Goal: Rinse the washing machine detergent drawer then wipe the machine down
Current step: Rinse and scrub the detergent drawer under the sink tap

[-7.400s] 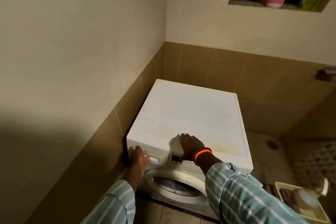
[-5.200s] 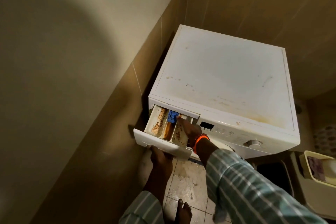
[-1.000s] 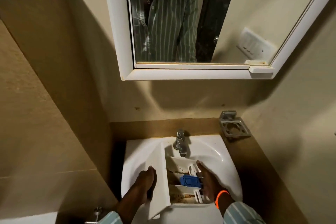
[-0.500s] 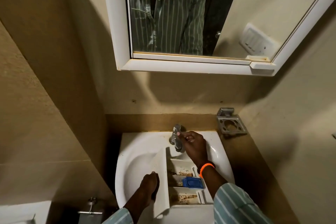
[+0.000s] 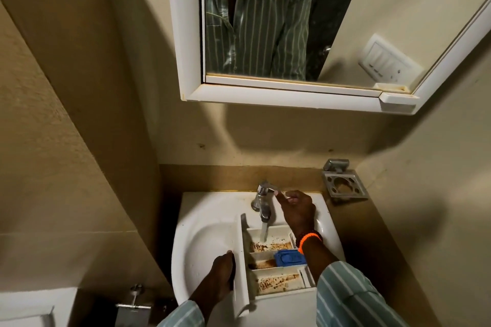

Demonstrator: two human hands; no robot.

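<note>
Sink (image 5: 202,223), left hand (image 5: 221,277) gripping drawer (image 5: 276,268)

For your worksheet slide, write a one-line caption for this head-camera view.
Left hand steadies a stained detergent drawer in the sink while the right hand works the running tap.

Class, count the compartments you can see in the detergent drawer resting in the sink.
3 in the detergent drawer: the one nearest the tap, under the water; the middle one holding the blue insert; the nearest one, stained brown. The right sleeve may hide more.
</note>
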